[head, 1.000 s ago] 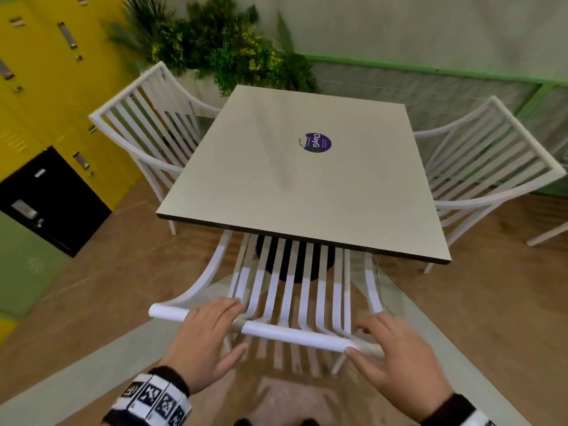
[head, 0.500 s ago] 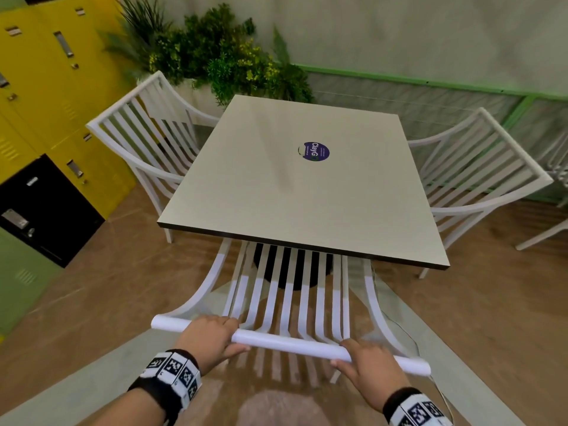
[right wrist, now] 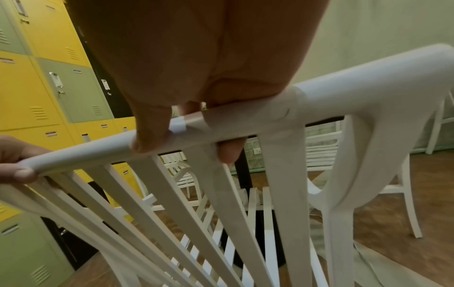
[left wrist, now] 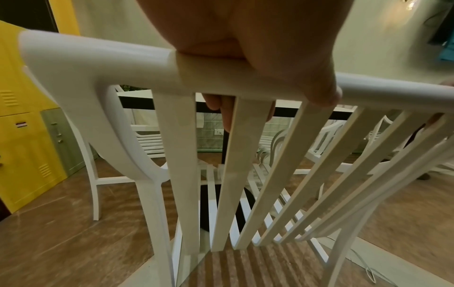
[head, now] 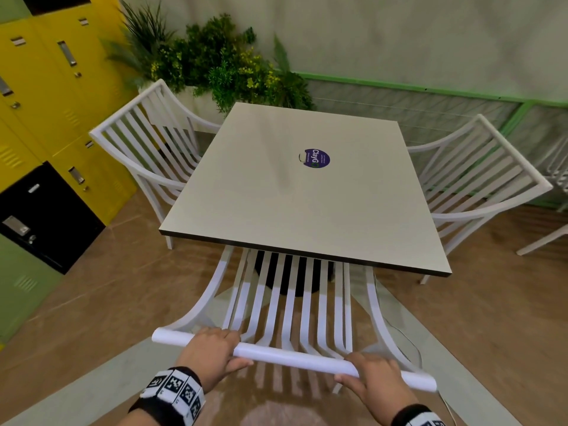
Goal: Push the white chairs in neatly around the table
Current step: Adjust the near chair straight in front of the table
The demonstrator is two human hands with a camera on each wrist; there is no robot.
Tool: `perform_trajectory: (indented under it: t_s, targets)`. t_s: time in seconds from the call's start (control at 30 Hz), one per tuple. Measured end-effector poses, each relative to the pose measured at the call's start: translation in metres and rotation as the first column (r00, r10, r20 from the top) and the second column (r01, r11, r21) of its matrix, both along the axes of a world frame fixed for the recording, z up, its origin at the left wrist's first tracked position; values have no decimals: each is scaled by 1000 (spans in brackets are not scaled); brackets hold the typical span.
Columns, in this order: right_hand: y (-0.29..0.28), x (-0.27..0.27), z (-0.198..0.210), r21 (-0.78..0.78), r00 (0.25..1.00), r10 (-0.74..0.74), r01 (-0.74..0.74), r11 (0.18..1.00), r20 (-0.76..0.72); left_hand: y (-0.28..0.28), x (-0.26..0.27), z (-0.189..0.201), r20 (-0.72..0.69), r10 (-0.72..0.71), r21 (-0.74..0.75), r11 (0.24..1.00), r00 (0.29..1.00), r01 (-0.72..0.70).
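A white slatted chair (head: pixel 289 305) stands at the near side of the square beige table (head: pixel 295 192), its seat tucked under the tabletop. My left hand (head: pixel 212 355) grips the chair's top rail (head: pixel 292 358) near its left end, fingers curled over it and thumb underneath (left wrist: pixel 245 58). My right hand (head: pixel 372 379) grips the same rail near its right end (right wrist: pixel 196 87). A second white chair (head: pixel 147 142) sits at the table's left side and a third (head: pixel 479 179) at its right, both set slightly back from the table.
Yellow, green and black lockers (head: pixel 46 118) line the left wall. A planter of green foliage (head: pixel 215 63) stands behind the table. A black round table base (head: pixel 292 272) shows under the top. A further white chair's leg (head: pixel 541 241) shows at far right. A thin cable (head: pixel 445 404) lies on the floor.
Both hands went from resting loosely on the top rail to gripping it. The view has pulled back a little, and more of the chair's back shows clear of the table edge.
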State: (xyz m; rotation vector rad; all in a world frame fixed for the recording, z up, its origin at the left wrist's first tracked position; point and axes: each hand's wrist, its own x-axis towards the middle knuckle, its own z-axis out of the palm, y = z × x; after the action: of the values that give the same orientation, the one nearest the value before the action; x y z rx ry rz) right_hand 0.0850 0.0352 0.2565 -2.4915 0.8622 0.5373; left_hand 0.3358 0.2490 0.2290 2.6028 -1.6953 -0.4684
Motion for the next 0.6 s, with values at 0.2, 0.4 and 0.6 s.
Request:
perform_trajectory:
  t_s: [0.2, 0.4, 0.6]
  targets:
    - [-5, 2, 1, -11, 1000, -16, 16, 1000, -5, -8, 1, 5, -5, -9, 10, 1000, 1000, 9]
    - [-3, 1, 2, -28, 996, -51, 53, 998, 72, -12, -4, 9, 32, -11, 71, 997, 999, 9]
    - [0, 4, 3, -31, 994, -40, 43, 999, 102, -12, 4, 6, 15, -67, 56, 996, 998, 66]
